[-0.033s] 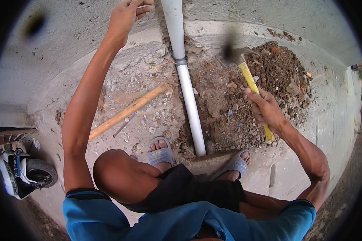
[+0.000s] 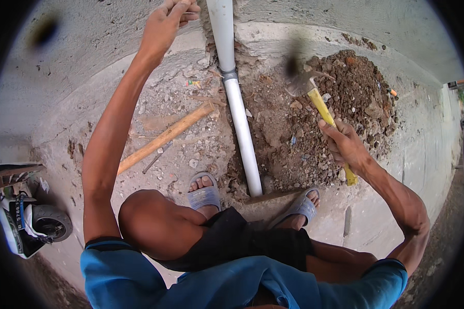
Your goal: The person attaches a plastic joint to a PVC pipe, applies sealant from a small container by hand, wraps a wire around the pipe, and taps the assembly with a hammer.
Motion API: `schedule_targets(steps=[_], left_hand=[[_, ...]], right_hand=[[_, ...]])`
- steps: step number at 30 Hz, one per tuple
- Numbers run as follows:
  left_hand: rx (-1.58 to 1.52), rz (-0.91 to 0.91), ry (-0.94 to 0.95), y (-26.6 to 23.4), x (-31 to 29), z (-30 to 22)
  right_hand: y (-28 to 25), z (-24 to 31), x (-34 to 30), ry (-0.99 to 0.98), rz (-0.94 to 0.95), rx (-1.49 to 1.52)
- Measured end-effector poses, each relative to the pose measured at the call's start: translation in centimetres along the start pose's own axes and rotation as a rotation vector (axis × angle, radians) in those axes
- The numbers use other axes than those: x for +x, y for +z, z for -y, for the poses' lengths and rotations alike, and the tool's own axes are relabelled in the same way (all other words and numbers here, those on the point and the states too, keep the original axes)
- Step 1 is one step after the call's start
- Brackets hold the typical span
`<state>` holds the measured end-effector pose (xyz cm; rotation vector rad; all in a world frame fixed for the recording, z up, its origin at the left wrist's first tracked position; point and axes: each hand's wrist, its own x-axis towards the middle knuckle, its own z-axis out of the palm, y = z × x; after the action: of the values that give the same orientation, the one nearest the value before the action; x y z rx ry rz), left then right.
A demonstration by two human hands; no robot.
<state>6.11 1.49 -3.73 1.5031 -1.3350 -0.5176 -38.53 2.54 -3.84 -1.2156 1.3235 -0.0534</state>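
My right hand (image 2: pixel 346 147) is wrapped round the yellow handle of a hammer (image 2: pixel 320 107), its metal head pointing away from me over the dug soil. Raised at the top left, my left hand (image 2: pixel 166 24) is by the wall, its fingers curled and pressed together; whatever is between them, if anything, I cannot make out. Just right of it, a grey upright pipe (image 2: pixel 220 31) runs along the wall. A dark grey collar (image 2: pixel 229 75) joins it to a white pipe (image 2: pixel 242 126), which lies in a narrow trench toward my feet.
A heap of brown soil and stones (image 2: pixel 368 95) lies at the right against the wall. Left of the pipe are a wooden pole (image 2: pixel 165 138) and a thin rod (image 2: pixel 157 158). My sandalled feet (image 2: pixel 205 195) flank the pipe's near end. A motorbike (image 2: pixel 38 221) stands far left.
My right hand and the hammer have shifted slightly right, and the hammer head is lower in the view. My left hand's fingers are drawn closer together near the pipe.
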Motion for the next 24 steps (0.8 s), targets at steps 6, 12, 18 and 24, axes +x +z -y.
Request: schedule_targets(steps=[6, 12, 18, 24], left_hand=[[0.614, 0.389, -0.051, 6.1, -13.6, 7.9], [0.900, 0.355, 0.022, 7.1, -21.1, 13.8], [0.996, 0.197, 0.146, 6.3, -19.8, 16.9], [1.113, 0.215, 0.104, 4.0, -14.9, 16.8]], right_hand=[[0.9, -10.9, -5.6, 0.161, -0.125, 0.020], [0.2, -16.5, -6.2, 0.234, -0.227, -0.177], [-3.9, -21.7, -6.9, 0.139, -0.646, -0.009], [-8.4, -30.1, -10.7, 0.183, -1.092, 0.112]])
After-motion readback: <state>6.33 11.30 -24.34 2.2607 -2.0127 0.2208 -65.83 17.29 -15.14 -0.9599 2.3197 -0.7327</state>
